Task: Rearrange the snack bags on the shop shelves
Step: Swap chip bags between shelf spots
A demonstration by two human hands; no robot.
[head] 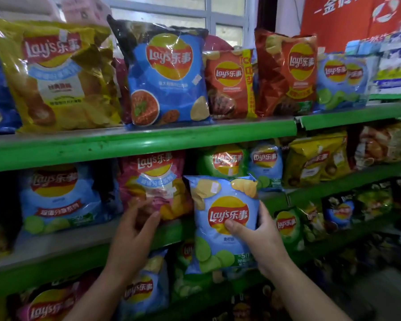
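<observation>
The pale blue bag (220, 205) is upright and held in the air in front of the middle shelf (56, 267), its top level with that shelf's goods and its bottom hanging below the shelf's green rim. The right grip (262, 239) holds it by its right edge, low on the logo: the thumb lies across the front and the fingers curl round behind. Just left of it, the left grip (134, 230) reaches up to the lower part of the pink bag (153, 181), which stands on the middle shelf. This grip's fingers are spread and loosely bent and clasp nothing; whether the tips touch the pink bag I cannot tell. A green bag (222, 163) stands behind the held one, and a large blue bag (60, 198) stands left of the pink one. On the top shelf (125, 144) stand a yellow bag (56, 77), a darker blue bag (167, 77) and red bags (287, 72).
</observation>
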